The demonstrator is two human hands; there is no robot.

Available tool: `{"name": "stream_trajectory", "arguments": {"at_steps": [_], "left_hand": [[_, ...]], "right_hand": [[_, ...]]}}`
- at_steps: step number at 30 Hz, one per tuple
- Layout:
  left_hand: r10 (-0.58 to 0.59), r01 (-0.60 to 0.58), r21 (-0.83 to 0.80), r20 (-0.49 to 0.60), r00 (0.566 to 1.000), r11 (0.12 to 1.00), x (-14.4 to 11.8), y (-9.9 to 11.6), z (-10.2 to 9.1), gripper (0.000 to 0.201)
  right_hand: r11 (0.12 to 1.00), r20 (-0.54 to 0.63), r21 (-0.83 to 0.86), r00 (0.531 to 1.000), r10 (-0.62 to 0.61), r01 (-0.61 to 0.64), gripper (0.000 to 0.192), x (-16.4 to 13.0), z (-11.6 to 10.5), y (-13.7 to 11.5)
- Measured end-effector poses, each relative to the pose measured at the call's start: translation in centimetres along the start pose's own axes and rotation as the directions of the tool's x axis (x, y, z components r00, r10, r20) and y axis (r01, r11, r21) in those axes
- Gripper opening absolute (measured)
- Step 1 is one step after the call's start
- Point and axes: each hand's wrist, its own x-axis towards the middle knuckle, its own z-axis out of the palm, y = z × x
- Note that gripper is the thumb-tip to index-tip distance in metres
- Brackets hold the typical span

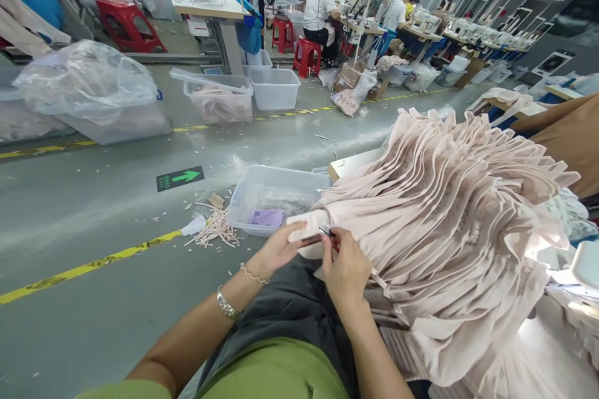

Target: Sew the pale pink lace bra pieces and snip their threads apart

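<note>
Lower centre of frame: left hand (277,250) pinched end of pale pink fabric strip (306,229); right hand (345,267) closed on small red-handled thread snips (327,235), blades at strip edge. Hands near together over dark lap. Right of frame: tall heap of pale pink pleated fabric pieces (444,212) loomed, most work seemingly left. Centre: clear plastic bin (276,196) held little beyond purple slip; pink trimmings (215,230) littered grey floor (93,212) beside it. Upper frame: seated workers (321,9) at sewing tables.
</note>
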Motion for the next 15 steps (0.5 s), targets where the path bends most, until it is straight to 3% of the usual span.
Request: {"name": "stream_trajectory", "arguments": {"at_steps": [3,7,12,15], "left_hand": [[-0.070,0.073,-0.130,0.030,0.997,0.989,0.1,1.2,0.1,0.032],[-0.162,0.169,-0.207,0.048,0.986,0.964,-0.3,1.1,0.3,0.044],[-0.182,0.177,-0.232,0.001,0.983,0.956,-0.7,0.4,0.8,0.040],[-0.126,0.128,-0.207,0.024,0.992,0.970,-1.1,-0.3,0.9,0.033]], "right_hand": [[1.000,-0.003,0.000,1.000,-0.007,0.007,0.026,-0.6,-0.6,-0.2],[0.998,0.042,-0.057,0.999,-0.016,0.018,0.025,-0.5,-0.7,-0.4],[0.989,0.153,-0.136,0.988,-0.030,0.051,0.018,-0.1,-0.2,-0.5],[0.982,0.181,-0.183,0.984,-0.002,0.036,0.017,0.2,0.4,-0.4]]}}
